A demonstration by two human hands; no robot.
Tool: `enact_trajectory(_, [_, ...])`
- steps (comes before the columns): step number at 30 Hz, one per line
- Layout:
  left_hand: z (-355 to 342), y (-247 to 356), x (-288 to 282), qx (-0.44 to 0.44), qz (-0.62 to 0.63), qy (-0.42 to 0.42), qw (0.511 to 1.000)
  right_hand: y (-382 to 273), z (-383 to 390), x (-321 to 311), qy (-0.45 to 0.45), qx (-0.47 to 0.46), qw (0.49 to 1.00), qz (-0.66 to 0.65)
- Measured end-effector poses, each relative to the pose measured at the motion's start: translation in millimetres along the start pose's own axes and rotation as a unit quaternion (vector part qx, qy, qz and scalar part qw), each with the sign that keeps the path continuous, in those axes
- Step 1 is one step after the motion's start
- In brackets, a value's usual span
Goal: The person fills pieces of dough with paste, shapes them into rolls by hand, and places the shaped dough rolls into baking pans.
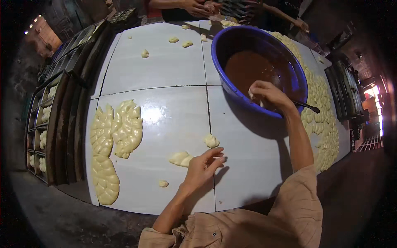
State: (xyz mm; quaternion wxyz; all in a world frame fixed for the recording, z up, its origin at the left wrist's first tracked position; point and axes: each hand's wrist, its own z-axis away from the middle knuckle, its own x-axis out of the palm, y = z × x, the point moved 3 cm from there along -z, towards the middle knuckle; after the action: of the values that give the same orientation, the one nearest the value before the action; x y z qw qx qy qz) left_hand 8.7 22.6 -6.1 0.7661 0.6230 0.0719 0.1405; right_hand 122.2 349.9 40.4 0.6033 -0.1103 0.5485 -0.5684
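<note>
My right hand [269, 95] is over the near rim of a large blue basin [228, 48] that holds brown liquid [250, 66]. Its fingers are curled inward, with a pale bit at the tips too small to name. Beside its wrist, a dark handle [308, 106] sticks out over the basin's edge. Lower down, my left hand [203, 166] hovers close to the tabletop, thumb and fingers apart, holding nothing. Near it are a small dough lump [211, 141], a flatter dough piece [180, 159] and a little dough ball [163, 183].
Joined dough pieces [105, 177] cover the white tiled table's [165, 74] left side; many more dough pieces [318, 99] line its right edge. Stacked dark tins [45, 115], some with dough, stand at left, more tins [345, 89] at right. Other people's hands [198, 7] work across the table.
</note>
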Motion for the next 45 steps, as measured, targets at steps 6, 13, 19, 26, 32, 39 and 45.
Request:
enact_trajectory(6, [-31.4,19.2,25.4,-0.013,0.107,-0.054,0.993,-73.6,57.3,42.1,0.156,-0.08,0.876,-0.449])
enact_trajectory(13, [-35.6,29.4,34.8,-0.01,0.334,-0.028,0.942,-68.1,83.2,133.5,0.113,-0.092,0.818,-0.557])
enact_trajectory(19, [-16.6,-8.3,-9.5,-0.016,0.354,0.126,0.927,-66.1,97.5,187.4,0.177,-0.156,0.925,-0.299])
enact_trajectory(26, [2.4,1.7,-4.7,0.026,0.236,0.191,0.952,-71.3,103.3,225.3,0.33,-0.171,0.927,-0.039])
enact_trajectory(32, [-5.1,8.8,-25.3,-0.004,0.174,0.123,0.977,-57.2,97.4,227.6,0.193,-0.074,0.938,-0.278])
enact_trajectory(39, [6.8,13.6,-27.7,-0.028,0.172,0.094,0.98,-61.6,108.4,223.0,0.2,-0.255,0.925,-0.197])
enact_trajectory(45, [17.9,7.2,-26.6,0.005,0.133,0.072,0.989,-62.3,103.0,249.1,0.342,-0.242,0.881,-0.219])
